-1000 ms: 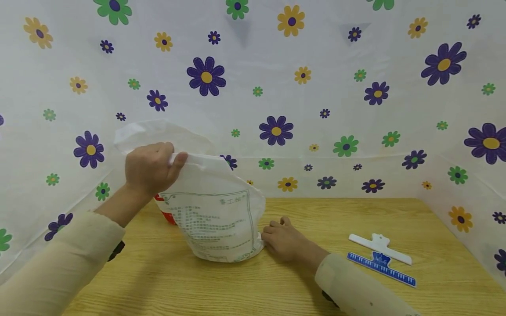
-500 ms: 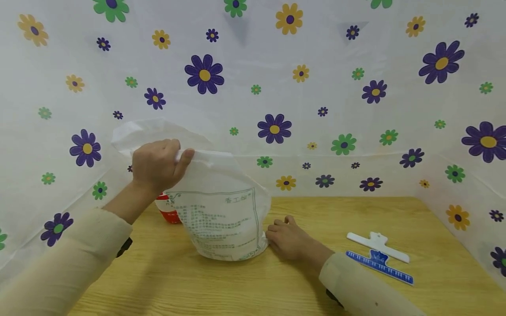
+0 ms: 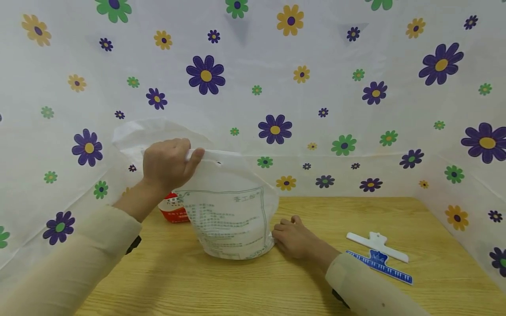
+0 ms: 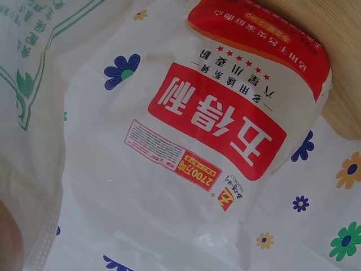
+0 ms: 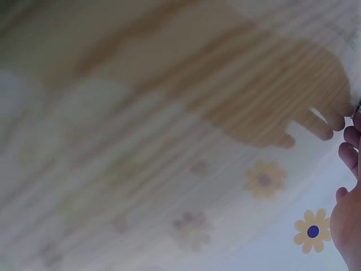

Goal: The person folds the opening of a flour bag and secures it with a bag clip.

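A white bag with green print (image 3: 225, 224) stands on the table in the head view, its top leaning left. My left hand (image 3: 168, 164) grips its upper edge, thumb on the near side. At the bag's lower right corner my right hand (image 3: 295, 239) has its fingers bent and pinches the corner. The right wrist view shows only part of the right hand (image 5: 347, 220), at its right edge. Behind the printed bag stands a white and red flour bag (image 4: 220, 118), mostly hidden in the head view, its pale top showing above my left hand.
Two long bag clips, one white (image 3: 378, 246) and one blue with a piano-key pattern (image 3: 379, 266), lie on the wooden table (image 3: 237, 289) at the right. A flower-printed sheet (image 3: 328, 79) encloses the back and sides.
The printed bag has shifted right along with both hands. More of the flour bag's red lower part shows behind it. The clips stay where they were.
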`<state>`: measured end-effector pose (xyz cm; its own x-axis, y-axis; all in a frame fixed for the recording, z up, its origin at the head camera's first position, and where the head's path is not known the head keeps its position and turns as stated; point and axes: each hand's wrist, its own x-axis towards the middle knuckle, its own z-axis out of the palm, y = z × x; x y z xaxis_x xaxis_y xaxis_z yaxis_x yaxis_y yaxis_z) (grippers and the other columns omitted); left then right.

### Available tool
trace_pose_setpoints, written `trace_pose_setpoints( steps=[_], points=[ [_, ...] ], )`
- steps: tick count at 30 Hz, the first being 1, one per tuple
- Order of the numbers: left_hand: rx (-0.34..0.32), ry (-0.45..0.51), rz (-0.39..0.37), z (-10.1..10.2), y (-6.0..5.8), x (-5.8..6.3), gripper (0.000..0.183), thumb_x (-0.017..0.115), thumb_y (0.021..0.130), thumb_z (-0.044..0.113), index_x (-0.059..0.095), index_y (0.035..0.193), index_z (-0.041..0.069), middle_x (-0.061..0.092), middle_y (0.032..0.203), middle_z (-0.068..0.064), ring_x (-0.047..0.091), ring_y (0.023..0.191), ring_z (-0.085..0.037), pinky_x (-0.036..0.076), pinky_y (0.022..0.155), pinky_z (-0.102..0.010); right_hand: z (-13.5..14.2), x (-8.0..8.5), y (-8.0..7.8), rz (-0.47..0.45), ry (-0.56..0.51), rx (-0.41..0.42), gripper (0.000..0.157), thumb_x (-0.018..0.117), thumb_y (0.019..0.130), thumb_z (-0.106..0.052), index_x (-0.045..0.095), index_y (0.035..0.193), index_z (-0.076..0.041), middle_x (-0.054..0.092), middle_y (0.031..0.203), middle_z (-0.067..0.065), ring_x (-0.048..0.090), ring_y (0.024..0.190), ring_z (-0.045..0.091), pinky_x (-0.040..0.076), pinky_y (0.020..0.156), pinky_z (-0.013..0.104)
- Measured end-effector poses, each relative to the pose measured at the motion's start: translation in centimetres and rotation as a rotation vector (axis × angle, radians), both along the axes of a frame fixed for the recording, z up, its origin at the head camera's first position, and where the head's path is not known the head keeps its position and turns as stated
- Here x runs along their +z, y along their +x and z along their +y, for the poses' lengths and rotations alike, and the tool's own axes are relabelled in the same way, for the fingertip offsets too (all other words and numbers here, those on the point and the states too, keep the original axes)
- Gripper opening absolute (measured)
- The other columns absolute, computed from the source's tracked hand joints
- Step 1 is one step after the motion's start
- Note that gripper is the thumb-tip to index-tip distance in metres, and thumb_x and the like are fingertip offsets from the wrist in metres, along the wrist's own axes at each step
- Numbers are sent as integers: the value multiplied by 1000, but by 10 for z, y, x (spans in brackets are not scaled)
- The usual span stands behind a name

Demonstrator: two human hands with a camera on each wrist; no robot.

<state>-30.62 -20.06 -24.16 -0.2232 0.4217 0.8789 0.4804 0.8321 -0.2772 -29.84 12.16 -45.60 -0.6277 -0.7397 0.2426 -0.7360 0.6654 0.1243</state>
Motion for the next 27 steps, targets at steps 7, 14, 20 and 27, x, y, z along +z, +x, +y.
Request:
trace_pose_setpoints(
  steps=[7, 14, 20, 27],
  points=[
    [-14, -20, -1, 7, -1, 0, 71, 22, 104, 61, 41, 59, 9, 35, 47, -5, 30, 37, -19, 21, 40, -30, 8, -3, 0, 5, -13, 0, 12, 55, 102, -24, 59, 91, -19, 54, 86, -7, 45, 84, 14, 34, 86, 41],
    [-21, -26, -9, 15, 1, 2, 72, 21, 104, 60, 40, 58, 8, 35, 47, -5, 29, 38, -19, 20, 40, -30, 16, -4, -1, 27, -10, -1, 12, 55, 102, -24, 58, 91, -20, 54, 86, -8, 44, 84, 13, 34, 85, 41],
    [-5, -36, -41, 19, 0, 1, 72, 20, 104, 60, 43, 60, 7, 38, 47, -5, 34, 37, -20, 25, 39, -31, 22, -4, 0, 45, -25, 12, 10, 57, 100, -22, 59, 91, -19, 56, 87, -7, 47, 85, 14, 35, 83, 41],
    [-16, -48, -47, 25, -1, 0, 71, 19, 104, 59, 42, 60, 8, 36, 47, -4, 29, 39, -17, 22, 40, -30, 30, -6, -1, 31, -36, 9, 8, 57, 100, -21, 59, 92, -19, 57, 89, -7, 46, 85, 14, 34, 83, 42]
  ],
)
